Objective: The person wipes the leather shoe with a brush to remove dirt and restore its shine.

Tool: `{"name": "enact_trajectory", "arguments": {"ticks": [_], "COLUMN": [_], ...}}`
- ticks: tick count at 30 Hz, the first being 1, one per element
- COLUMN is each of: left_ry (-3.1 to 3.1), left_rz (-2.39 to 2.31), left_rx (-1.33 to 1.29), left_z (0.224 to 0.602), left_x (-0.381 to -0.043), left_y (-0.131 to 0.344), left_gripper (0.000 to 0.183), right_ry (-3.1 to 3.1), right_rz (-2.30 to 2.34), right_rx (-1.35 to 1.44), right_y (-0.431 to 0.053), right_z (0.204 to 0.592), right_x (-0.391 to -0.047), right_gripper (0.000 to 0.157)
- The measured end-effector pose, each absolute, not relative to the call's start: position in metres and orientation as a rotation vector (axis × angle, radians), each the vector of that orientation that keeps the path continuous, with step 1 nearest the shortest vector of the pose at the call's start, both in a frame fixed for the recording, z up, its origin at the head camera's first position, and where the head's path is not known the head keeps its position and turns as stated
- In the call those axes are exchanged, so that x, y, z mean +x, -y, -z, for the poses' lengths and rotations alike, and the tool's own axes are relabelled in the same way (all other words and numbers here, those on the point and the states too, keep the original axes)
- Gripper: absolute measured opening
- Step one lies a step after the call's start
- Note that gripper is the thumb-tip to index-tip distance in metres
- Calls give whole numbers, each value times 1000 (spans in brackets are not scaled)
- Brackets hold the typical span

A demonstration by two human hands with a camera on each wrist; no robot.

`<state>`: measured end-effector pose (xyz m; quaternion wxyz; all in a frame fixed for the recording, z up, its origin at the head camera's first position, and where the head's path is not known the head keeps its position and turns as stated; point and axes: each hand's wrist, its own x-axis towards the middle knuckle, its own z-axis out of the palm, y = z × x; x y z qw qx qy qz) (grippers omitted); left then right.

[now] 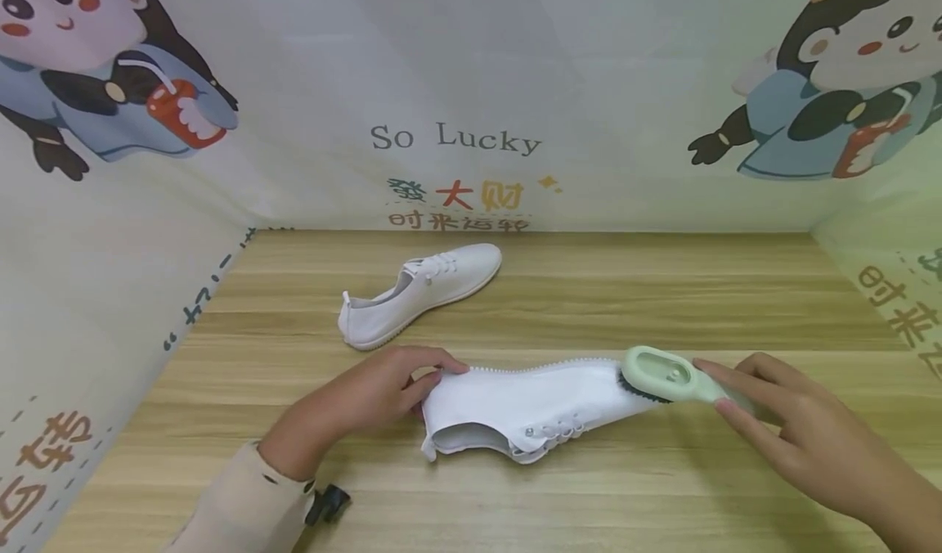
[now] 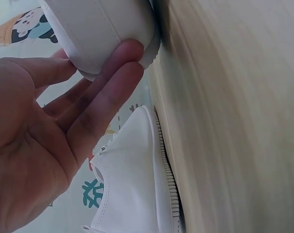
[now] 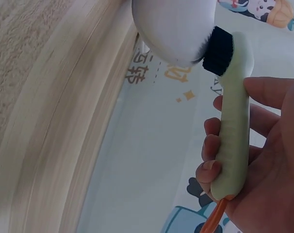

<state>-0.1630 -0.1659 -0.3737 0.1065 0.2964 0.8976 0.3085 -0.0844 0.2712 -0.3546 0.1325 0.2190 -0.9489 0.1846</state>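
Note:
A white lace-up shoe (image 1: 500,397) lies tilted on its side, its opening facing the near edge. At its heel, my left hand (image 1: 403,379) holds it between thumb and fingers; the left wrist view shows the fingertips (image 2: 127,56) against the heel (image 2: 96,24). My right hand (image 1: 798,426) grips the handle of a pale green shoe brush (image 1: 658,373). The brush's dark bristles (image 3: 219,51) touch the toe of the shoe (image 3: 176,34). An orange cord (image 3: 215,216) hangs from the handle's end.
Behind the held shoe, a second white shoe (image 1: 441,283) stands upright on the wood-grain tabletop (image 1: 662,291). Printed cloth (image 1: 625,128) with cartoon figures and lettering rises at the back and both sides. A black clip-like piece (image 1: 329,504) sits by the left sleeve.

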Motion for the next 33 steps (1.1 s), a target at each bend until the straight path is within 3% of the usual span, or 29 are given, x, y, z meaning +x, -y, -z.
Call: {"name": "enact_trajectory", "arguments": {"ticks": [19,33], "left_ry": [-2608,-2602], "left_rz": [-916,-911], "left_rx": [859,862], "left_z": [374,374], "left_x": [-165,-166], "left_y": [168,168], "left_gripper": [29,29], "right_ry": [2690,2695], "right_rz": [-315,-275], "right_rx": [854,1015], "right_y": [-202,-140], "right_z": [338,347], "right_x": [-109,-111], "right_gripper": [40,43]}}
